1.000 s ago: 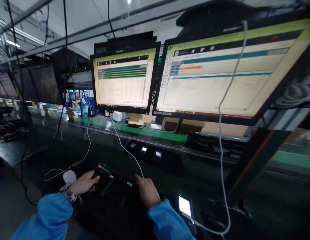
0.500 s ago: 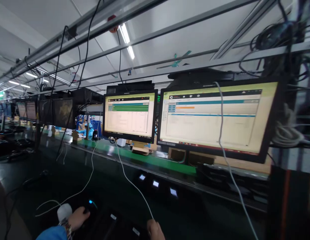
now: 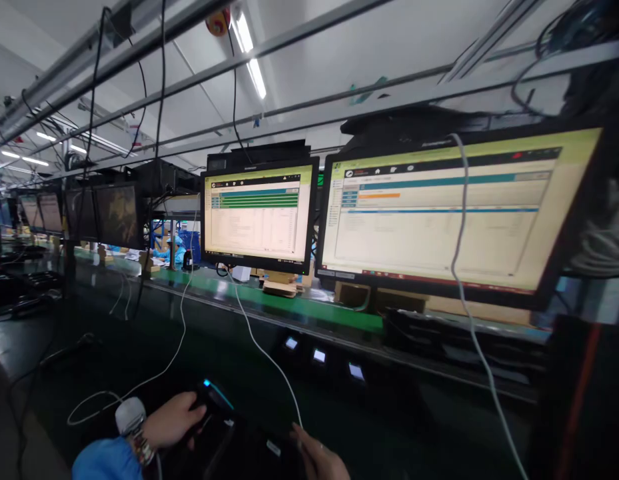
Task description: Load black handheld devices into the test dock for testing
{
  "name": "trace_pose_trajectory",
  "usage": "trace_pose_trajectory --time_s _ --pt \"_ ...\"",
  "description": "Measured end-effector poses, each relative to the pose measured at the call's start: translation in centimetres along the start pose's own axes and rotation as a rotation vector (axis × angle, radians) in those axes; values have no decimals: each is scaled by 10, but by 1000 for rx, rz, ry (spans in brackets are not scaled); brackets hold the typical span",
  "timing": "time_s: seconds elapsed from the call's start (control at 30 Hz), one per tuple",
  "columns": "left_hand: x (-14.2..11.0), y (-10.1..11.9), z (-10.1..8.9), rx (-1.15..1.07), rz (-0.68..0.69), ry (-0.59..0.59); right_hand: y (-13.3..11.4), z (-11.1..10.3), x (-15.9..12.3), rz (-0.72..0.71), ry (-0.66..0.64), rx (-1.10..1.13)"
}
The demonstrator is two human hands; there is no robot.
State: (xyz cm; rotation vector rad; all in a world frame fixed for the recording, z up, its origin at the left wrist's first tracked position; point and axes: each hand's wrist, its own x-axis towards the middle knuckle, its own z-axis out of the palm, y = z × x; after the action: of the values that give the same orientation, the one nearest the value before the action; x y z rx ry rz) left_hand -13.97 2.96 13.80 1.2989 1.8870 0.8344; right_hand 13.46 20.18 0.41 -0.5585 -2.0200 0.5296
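While I look down the line, my left hand (image 3: 173, 421) sits at seven o'clock at the bottom of the view, fingers curled round a dark handheld device (image 3: 212, 404) with a small blue light on its top edge. A white rounded object (image 3: 130, 415) lies just beside that wrist. At six o'clock my right hand (image 3: 320, 457) is only partly in view, fingers loosely spread and flat, holding nothing, touching the dark bench (image 3: 229, 360) where a white cable (image 3: 262, 350) comes down to it. Further out, at twelve o'clock, three small lit screens (image 3: 319, 355) sit in a row on the bench. Beyond them runs a green conveyor strip (image 3: 309, 308). Above it stand two lit monitors: the smaller monitor (image 3: 256, 215) at eleven o'clock and the wide monitor (image 3: 449, 213) at one o'clock, a second white cable (image 3: 462, 220) hanging across its face.
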Motion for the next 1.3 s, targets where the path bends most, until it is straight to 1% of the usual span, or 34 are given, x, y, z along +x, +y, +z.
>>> trace_pose_trajectory --time_s 0.07,0.13,0.33,0.43,0.6,0.73,0.87,1.07,1.23,1.3 --pt "-1 4 5 -7 -13 -13 -10 -9 2 48 -87 -3" --pt "-1 4 9 6 -5 -14 -19 -16 5 91 -140 -17" --pt "1 0 14 42 -8 -22 -34 -22 6 146 -165 -49" --pt "0 1 17 50 -23 -35 -37 -23 6 166 -185 -45" --pt "-2 2 20 116 -17 13 -40 -24 6 227 -256 -46" --pt "-6 5 16 190 -24 45 -38 -22 8 258 -297 -53" --pt "-12 7 12 304 -26 107 -34 -20 9 252 -329 -64" --pt "-13 3 11 333 -52 126 -19 -16 7 218 -334 -58" --pt "-12 -1 8 333 -55 120 -9 -7 4 173 -216 -35" --pt "-12 -1 6 339 -51 120 -8 -6 4 169 -195 -36"
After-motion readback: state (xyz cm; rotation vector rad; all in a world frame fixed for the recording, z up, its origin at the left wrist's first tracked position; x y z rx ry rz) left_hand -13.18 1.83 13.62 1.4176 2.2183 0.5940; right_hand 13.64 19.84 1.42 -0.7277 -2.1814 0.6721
